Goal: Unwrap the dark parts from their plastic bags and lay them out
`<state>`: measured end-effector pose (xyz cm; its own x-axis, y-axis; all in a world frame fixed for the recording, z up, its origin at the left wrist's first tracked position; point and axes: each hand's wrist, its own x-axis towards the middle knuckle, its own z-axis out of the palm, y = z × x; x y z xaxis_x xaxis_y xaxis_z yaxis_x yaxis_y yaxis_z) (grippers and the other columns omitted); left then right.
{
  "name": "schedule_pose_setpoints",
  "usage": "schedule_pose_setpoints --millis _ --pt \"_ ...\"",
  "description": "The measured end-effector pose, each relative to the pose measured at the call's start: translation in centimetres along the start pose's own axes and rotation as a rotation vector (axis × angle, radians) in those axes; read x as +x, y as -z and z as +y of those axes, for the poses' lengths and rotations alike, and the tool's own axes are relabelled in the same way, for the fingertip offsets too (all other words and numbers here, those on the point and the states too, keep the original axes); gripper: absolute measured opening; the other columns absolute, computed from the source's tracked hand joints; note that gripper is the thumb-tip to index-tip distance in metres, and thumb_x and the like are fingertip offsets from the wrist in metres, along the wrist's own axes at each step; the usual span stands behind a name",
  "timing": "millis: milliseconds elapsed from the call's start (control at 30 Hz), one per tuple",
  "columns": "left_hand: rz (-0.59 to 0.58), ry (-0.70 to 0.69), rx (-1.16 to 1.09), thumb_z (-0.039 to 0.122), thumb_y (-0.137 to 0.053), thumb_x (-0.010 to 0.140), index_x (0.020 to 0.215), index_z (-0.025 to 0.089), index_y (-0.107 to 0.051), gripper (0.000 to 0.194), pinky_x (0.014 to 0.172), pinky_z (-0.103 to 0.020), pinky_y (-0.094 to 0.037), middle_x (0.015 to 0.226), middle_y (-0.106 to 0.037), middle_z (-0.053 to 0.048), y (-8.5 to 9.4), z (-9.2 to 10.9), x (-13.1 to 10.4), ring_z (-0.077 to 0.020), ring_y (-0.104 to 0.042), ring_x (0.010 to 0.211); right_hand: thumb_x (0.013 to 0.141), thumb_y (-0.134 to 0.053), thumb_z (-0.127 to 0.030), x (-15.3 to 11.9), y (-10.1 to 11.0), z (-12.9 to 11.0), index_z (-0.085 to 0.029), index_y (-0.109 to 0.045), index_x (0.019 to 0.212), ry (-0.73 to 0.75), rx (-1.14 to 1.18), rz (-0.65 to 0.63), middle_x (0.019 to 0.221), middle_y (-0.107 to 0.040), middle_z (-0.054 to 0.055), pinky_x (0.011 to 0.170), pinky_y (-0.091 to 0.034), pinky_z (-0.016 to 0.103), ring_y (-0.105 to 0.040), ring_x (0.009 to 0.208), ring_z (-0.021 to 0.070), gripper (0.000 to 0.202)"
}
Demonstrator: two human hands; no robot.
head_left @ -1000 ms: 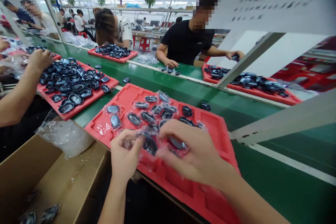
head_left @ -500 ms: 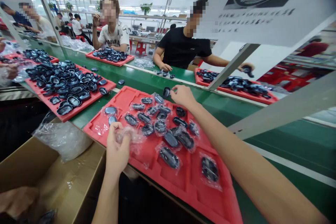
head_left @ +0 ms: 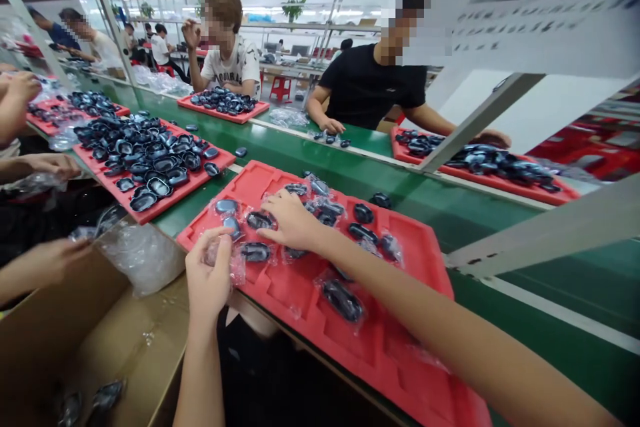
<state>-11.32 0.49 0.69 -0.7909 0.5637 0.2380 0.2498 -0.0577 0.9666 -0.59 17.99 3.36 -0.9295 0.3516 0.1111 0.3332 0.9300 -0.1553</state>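
Observation:
My left hand (head_left: 209,270) pinches a crumpled clear plastic bag (head_left: 237,268) at the near edge of the red tray (head_left: 295,340). Over the tray's far left part is my right hand (head_left: 293,219), thumb and fingers apart beside a dark, glossy oval shell in clear wrap (head_left: 260,220). It may be touching that shell; a firm hold does not show. Just below lies another wrapped shell (head_left: 255,251). Several more lie around, partly hidden by my right forearm, including a wrapped shell (head_left: 343,300) nearer me. One bare dark shell (head_left: 381,200) rests on the green belt beyond the tray.
Left of my tray, a red tray (head_left: 143,217) carries a heap of dark shells. A cardboard box (head_left: 120,347) with a clear plastic bag (head_left: 145,257) at its rim stands lower left. Co-workers' hands (head_left: 47,263) are nearby. A metal post (head_left: 480,123) slants at right.
My right hand has let go of a dark shell at the tray's far edge and moved left over the wrapped shells. My left hand keeps the plastic. The view has shifted slightly.

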Motion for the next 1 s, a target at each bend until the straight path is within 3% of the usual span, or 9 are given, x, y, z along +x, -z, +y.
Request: schedule_pose_setpoints --millis 100,233,300,400,567,700,800,900,1000 --pt "0.081 0.067 0.109 0.042 -0.077 0.079 0.091 0.018 -0.077 0.027 0.056 -0.024 -0.042 0.061 -0.060 0.002 0.7 0.1 0.2 -0.0131 -0.050 0.056 0.094 -0.068 -0.038 -1.4 1.4 0.4 -0.013 -0.067 0.122 0.213 0.045 0.045 0.128 -0.067 0.016 0.103 -0.039 0.049 -0.053 0.118 0.0322 0.038" --pt "-0.237 0.144 0.167 0.043 -0.079 0.075 0.096 0.017 -0.077 0.033 0.052 -0.023 -0.037 0.058 -0.055 0.005 0.2 0.3 -0.2 -0.0115 -0.045 0.053 0.099 -0.060 -0.034 -3.5 2.2 0.1 -0.016 -0.066 0.125 0.440 0.070 0.112 0.127 -0.069 0.015 0.105 -0.037 0.050 -0.053 0.122 0.0312 0.032" --pt "-0.279 0.105 0.195 0.039 -0.070 0.082 0.080 0.016 -0.072 0.023 0.053 -0.023 -0.035 0.059 -0.055 0.004 -0.6 0.3 -0.5 -0.0112 -0.045 0.053 0.100 -0.055 -0.028 -4.2 2.0 -0.2 -0.016 -0.068 0.121 0.368 0.039 0.190 0.125 -0.070 0.016 0.101 -0.039 0.051 -0.054 0.120 0.0321 0.027" --pt "-0.106 0.057 0.216 0.034 -0.063 0.088 0.073 0.018 -0.063 0.023 0.054 -0.023 -0.033 0.057 -0.049 0.005 -1.8 0.1 -0.9 -0.0107 -0.043 0.052 0.098 -0.053 -0.027 -5.1 1.3 -1.0 -0.015 -0.069 0.103 0.082 0.142 0.366 0.109 -0.073 0.016 0.087 -0.045 0.044 -0.061 0.101 0.0300 0.020" --pt "-0.013 0.097 -0.030 0.038 -0.061 0.094 0.088 0.019 -0.060 0.020 0.067 -0.024 -0.046 0.076 -0.062 0.001 -3.7 0.1 -2.0 -0.0146 -0.059 0.068 0.103 -0.041 -0.052 -6.2 0.7 -3.5 -0.021 -0.049 0.065 -0.257 0.685 0.132 0.058 -0.052 -0.001 0.055 -0.035 0.029 -0.048 0.055 0.0148 0.050" --pt "-0.234 0.092 -0.110 0.038 -0.059 0.095 0.093 0.018 -0.064 0.020 0.077 -0.025 -0.050 0.087 -0.067 -0.003 -5.5 0.1 -3.0 -0.0172 -0.064 0.082 0.101 -0.040 -0.046 -5.7 0.0 -3.4 -0.023 -0.040 0.069 -0.346 0.822 0.314 0.062 -0.045 -0.004 0.056 -0.033 0.028 -0.043 0.057 0.0131 0.039" --pt "-0.358 0.099 -0.073 0.039 -0.066 0.091 0.089 0.017 -0.067 0.021 0.065 -0.023 -0.047 0.075 -0.064 0.000 -5.7 0.0 -3.0 -0.0140 -0.057 0.067 0.098 -0.042 -0.041 -5.8 0.4 -2.1 -0.023 -0.038 0.070 -0.334 0.825 0.380 0.062 -0.039 -0.005 0.057 -0.031 0.027 -0.039 0.057 0.0122 0.034" --pt "-0.254 0.120 -0.052 0.037 -0.078 0.080 0.102 0.018 -0.071 0.030 0.057 -0.022 -0.042 0.067 -0.057 0.004 -4.6 -0.1 -2.5 -0.0117 -0.049 0.058 0.098 -0.044 -0.038 -7.0 1.8 -1.4 -0.022 -0.036 0.067 -0.256 0.761 0.323 0.062 -0.035 -0.005 0.056 -0.027 0.027 -0.034 0.058 0.0115 0.035" --pt "-0.442 0.138 -0.138 0.039 -0.081 0.077 0.102 0.017 -0.074 0.034 0.056 -0.022 -0.040 0.061 -0.052 0.004 -3.5 -0.3 -2.2 -0.0118 -0.048 0.056 0.098 -0.044 -0.033 -8.6 3.0 -1.7 -0.021 -0.036 0.066 -0.171 0.749 0.198 0.061 -0.033 -0.006 0.055 -0.024 0.027 -0.032 0.057 0.0106 0.035"
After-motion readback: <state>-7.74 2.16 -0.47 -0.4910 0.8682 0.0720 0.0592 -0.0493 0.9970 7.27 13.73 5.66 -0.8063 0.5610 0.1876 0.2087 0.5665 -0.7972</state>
